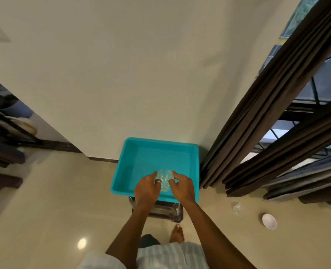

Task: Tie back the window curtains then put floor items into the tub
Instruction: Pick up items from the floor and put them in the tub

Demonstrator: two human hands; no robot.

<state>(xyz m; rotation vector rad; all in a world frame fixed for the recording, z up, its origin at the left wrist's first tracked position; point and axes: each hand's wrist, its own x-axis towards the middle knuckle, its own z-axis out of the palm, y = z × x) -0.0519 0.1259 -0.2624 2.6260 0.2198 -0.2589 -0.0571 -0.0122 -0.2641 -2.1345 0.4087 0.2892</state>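
Left hand (146, 189) and right hand (182, 188) grip a clear glass (164, 178) over the tub (122, 171).
Let go too high, it may crack on the tub's bottom.

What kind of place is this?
Probably a room in a home: dark floor-length curtains beside a barred window, a glossy floor, and a turquoise tub on a stool.

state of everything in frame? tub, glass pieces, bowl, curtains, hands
tub: on a stool, nothing lying in it.
clear glass: held over the tub's near side.
left hand: grips the clear glass.
right hand: grips the clear glass.
second glass: on the floor, untouched.
white bowl: on the floor, opening up.
curtains: bunched aside, window exposed; tie not visible.
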